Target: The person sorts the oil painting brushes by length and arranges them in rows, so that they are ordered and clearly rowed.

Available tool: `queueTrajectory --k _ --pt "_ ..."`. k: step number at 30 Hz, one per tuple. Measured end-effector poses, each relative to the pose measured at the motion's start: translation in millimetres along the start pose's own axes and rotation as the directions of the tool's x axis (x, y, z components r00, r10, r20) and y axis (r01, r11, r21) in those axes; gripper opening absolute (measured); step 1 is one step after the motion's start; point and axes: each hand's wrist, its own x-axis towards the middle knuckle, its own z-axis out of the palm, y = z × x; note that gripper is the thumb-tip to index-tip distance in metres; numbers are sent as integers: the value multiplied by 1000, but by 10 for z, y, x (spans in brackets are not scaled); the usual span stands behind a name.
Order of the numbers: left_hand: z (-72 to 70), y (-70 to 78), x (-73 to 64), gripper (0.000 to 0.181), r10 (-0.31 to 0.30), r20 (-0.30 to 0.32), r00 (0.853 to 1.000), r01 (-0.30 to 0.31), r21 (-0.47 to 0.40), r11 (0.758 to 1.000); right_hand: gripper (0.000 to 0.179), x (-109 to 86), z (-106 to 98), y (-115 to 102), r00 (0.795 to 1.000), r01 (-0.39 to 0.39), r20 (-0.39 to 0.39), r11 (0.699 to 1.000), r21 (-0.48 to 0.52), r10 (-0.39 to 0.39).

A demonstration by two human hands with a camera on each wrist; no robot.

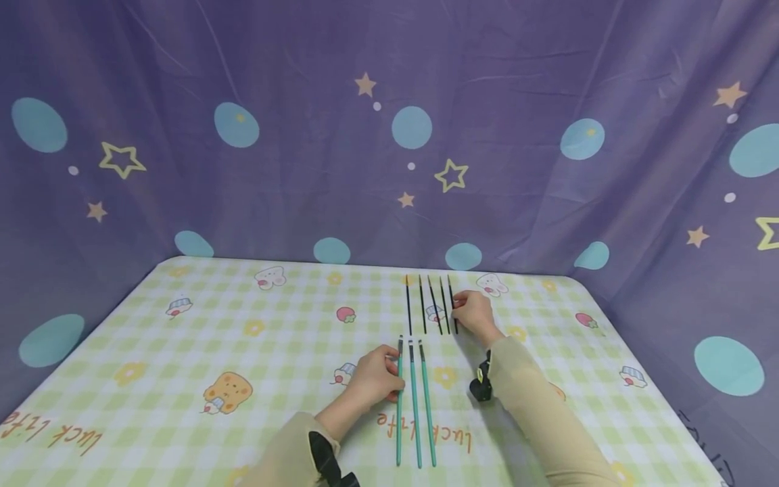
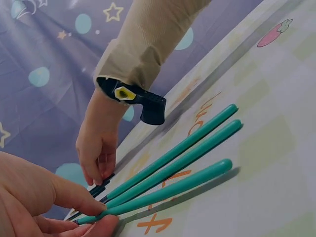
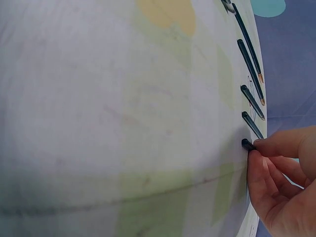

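Note:
My left hand [image 1: 372,376] pinches the leftmost of three teal-handled paintbrushes [image 1: 399,425] between thumb and fingers, near the bristle end. The other two, a middle paintbrush [image 1: 416,419] and a right one [image 1: 429,419], lie beside it, handles toward me. Farther back, several thin black paintbrushes [image 1: 422,304] lie side by side with their bristles pointing away. At the right end of that row, my right hand [image 1: 475,314] grips the last black paintbrush [image 3: 248,144] near its handle end, with thumb and fingertips close over the cloth.
A green-and-white checked cloth [image 1: 292,358] with cartoon prints covers the table. Behind its far edge hangs a purple curtain [image 1: 304,182] with stars and blue spots, which also runs along both sides. Each wrist wears a black strap, the right strap [image 1: 481,382] with a small camera.

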Motion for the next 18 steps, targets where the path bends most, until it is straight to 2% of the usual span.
queueTrajectory --k 4,11,18 --pt "17 16 -9 51 5 -18 1000 -4 38 999 40 3 3 -6 1000 -9 5 1000 12 9" --pt "28 16 -29 50 -5 -13 1000 6 61 998 40 0 0 -12 1000 -14 9 999 36 13" --pt "35 19 -46 51 20 -6 1000 -18 165 986 39 1 7 -5 1000 -10 7 999 33 10"
